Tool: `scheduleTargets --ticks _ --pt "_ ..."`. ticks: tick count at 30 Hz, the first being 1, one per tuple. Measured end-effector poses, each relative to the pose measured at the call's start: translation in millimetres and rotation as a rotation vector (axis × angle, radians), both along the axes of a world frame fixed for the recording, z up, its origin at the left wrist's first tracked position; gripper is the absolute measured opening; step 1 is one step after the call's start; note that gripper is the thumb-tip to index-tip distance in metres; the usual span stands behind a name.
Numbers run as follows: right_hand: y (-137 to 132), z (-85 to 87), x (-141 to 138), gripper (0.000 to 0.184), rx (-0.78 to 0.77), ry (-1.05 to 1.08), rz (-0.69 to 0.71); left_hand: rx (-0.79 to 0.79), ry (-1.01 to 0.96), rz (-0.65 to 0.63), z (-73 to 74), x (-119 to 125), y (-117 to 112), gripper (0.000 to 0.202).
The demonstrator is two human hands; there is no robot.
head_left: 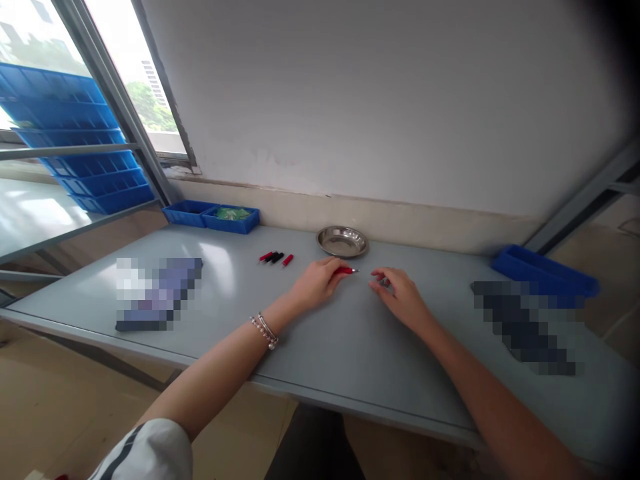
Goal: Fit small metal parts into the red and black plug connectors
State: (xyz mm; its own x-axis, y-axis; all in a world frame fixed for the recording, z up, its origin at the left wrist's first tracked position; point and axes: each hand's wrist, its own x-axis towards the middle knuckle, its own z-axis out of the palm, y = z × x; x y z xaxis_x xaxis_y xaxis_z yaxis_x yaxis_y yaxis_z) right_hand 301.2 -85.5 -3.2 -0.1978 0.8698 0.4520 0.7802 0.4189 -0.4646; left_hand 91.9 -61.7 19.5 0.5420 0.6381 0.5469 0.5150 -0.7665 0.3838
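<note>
My left hand (316,283) is closed around a small red-handled part with a metal tip (347,271), held just above the grey table (310,347). A beaded bracelet sits on that wrist. My right hand (400,297) is a short way to the right, its fingers pinched on a tiny metal piece (383,281) that is too small to name. The two hands face each other with a small gap between them. Behind them stands a round metal dish (343,241).
Three small red and black pieces (275,257) lie left of the dish. Two blue trays (213,216) stand at the back left, one holding green bits; another blue tray (543,270) is at the right. Blue bins are stacked by the window. Blurred patches cover two spots on the table.
</note>
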Motion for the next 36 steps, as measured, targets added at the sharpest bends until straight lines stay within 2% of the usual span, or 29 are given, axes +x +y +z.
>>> scheduleTargets --ticks 7,10,14,17,23,27,33,36 --pt "7.1 0.0 14.6 0.027 -0.006 -0.030 -0.148 0.064 0.002 0.091 2.2 -7.7 7.5 0.024" --pt "8.5 0.4 20.2 0.027 -0.014 -0.082 -0.253 0.082 0.023 0.151 4.2 -12.0 10.5 0.024" --pt "9.2 2.8 28.9 0.029 -0.080 -0.197 -0.458 0.116 0.014 0.360 10.2 -29.1 22.1 0.023" --pt "10.0 3.0 34.3 0.033 -0.161 -0.264 -0.541 0.107 0.034 0.569 13.7 -46.5 33.1 0.023" --pt "14.7 -5.4 41.7 0.041 -0.249 -0.326 -0.539 -0.047 0.106 0.924 16.1 -73.8 45.3 0.024" --pt "18.2 -12.3 43.8 0.041 -0.219 -0.331 -0.519 -0.186 0.123 1.083 13.6 -88.5 51.1 0.025" --pt "21.4 -17.9 44.4 0.032 -0.184 -0.326 -0.463 -0.270 0.163 1.163 2.2 -109.7 58.8 0.025" --pt "20.5 -16.0 45.0 0.034 -0.200 -0.305 -0.457 -0.294 0.177 1.176 -2.4 -116.3 59.9 0.024"
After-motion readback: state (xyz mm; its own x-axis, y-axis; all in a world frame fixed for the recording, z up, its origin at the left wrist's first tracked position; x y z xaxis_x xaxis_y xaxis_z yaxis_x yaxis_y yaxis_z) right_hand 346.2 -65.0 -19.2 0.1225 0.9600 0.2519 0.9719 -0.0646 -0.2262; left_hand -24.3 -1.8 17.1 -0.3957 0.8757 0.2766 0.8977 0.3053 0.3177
